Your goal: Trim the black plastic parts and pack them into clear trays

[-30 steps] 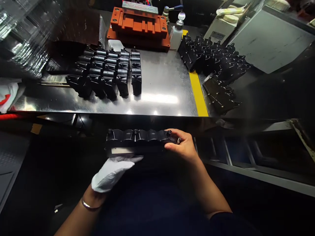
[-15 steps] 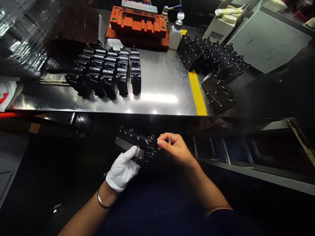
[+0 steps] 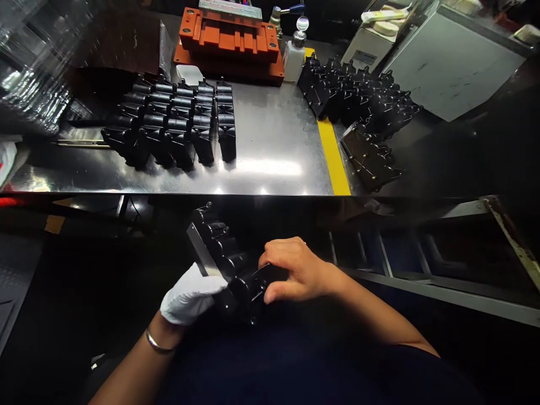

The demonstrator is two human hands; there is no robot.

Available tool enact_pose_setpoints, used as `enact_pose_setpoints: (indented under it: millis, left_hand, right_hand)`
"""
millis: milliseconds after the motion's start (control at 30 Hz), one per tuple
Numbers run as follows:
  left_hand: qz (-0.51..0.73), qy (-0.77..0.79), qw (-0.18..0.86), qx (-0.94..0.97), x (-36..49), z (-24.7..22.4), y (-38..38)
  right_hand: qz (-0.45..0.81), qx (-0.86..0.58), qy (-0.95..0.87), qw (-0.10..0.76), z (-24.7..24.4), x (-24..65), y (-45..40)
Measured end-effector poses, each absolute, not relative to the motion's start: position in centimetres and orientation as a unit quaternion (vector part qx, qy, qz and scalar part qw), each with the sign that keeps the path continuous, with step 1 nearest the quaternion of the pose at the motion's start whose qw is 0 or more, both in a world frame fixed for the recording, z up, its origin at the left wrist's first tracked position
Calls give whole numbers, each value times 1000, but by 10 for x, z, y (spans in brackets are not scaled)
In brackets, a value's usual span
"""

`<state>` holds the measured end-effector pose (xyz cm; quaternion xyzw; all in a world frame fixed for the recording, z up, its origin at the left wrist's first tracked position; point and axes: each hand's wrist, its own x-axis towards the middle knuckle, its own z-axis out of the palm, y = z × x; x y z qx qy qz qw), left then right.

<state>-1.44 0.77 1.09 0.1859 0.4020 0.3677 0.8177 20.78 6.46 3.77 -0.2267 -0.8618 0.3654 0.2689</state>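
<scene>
My left hand (image 3: 189,298), in a white glove, grips a black moulded plastic part (image 3: 230,261) below the bench edge. Its thumb lies across the flat, shiny side face of the part. The part is tilted, its rounded ribs and small looped lugs turned up and to the right. My bare right hand (image 3: 297,269) is at the part's lower right end, fingers above and thumb below, curled around it. A tiny bright tip shows at the right knuckles; what it belongs to is hidden.
On the steel bench (image 3: 274,135) stand rows of similar black parts (image 3: 181,124) at left and another group (image 3: 358,93) at right, beyond yellow tape (image 3: 333,157). An orange fixture (image 3: 230,42) and a white pump bottle (image 3: 294,59) sit behind. A metal frame (image 3: 392,275) is at lower right.
The part has turned more steeply and come lower, with my left hand shifting left. My right hand has gone from a pinch with a thin small tool showing to a wider hold around the part's end.
</scene>
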Motion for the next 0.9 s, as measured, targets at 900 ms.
enact_pose_setpoints:
  millis: [900]
  left_hand:
    - [450,405,784,138,-7,11,2]
  right_hand:
    - [238,-273,-872,330,31,198,67]
